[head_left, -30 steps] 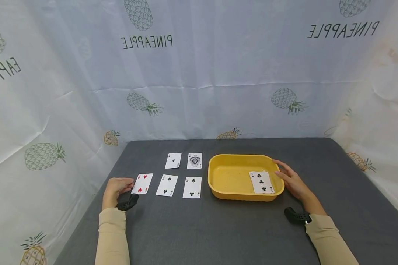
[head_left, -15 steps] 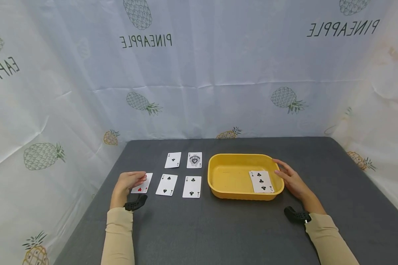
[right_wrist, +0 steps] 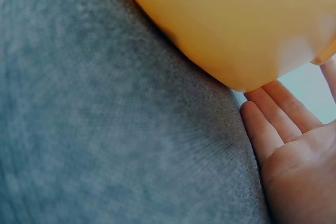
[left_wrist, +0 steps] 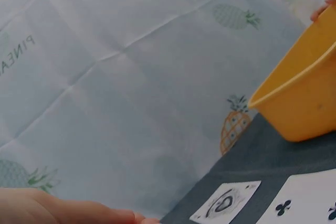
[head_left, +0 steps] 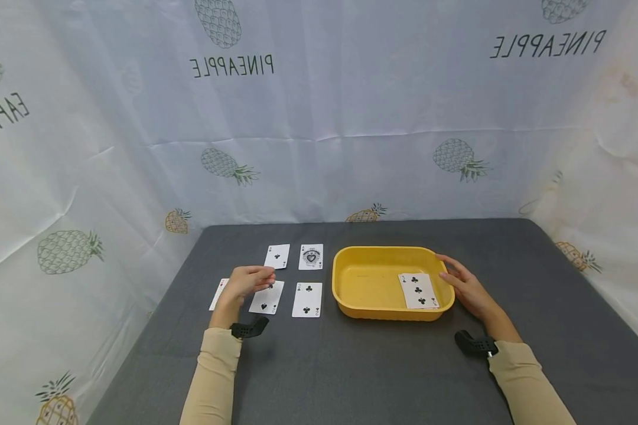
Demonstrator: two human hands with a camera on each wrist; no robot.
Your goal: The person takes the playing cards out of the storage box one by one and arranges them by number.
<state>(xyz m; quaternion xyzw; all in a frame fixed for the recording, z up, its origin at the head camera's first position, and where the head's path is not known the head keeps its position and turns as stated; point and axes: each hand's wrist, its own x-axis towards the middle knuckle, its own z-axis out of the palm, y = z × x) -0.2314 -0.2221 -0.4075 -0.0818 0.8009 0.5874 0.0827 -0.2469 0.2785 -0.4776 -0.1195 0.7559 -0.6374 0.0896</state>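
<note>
My left hand (head_left: 248,282) hovers over the two of spades (head_left: 266,301) in the head view, covering its upper left part; nothing shows in its fingers. Left of it, the two of hearts (head_left: 219,293) is partly hidden by the hand. Beyond lie an ace of clubs (head_left: 277,256) and an ace with an ornate emblem (head_left: 311,257). The two of clubs (head_left: 306,300) lies to the right. My right hand (head_left: 470,290) holds the right side of a yellow tray (head_left: 369,314), thumb over the rim. In the right wrist view its fingers (right_wrist: 283,111) lie against the outer wall.
A three of clubs (head_left: 419,291) lies face up in the tray, on the right; whether other cards lie beneath it I cannot tell. A dark grey cloth (head_left: 351,372) covers the table. Behind hangs a pale curtain (head_left: 319,183) with pineapple prints.
My left hand has moved right, from the left edge of the two of hearts, across that card, to above the two of spades. My right hand, the tray and the cards stay put.
</note>
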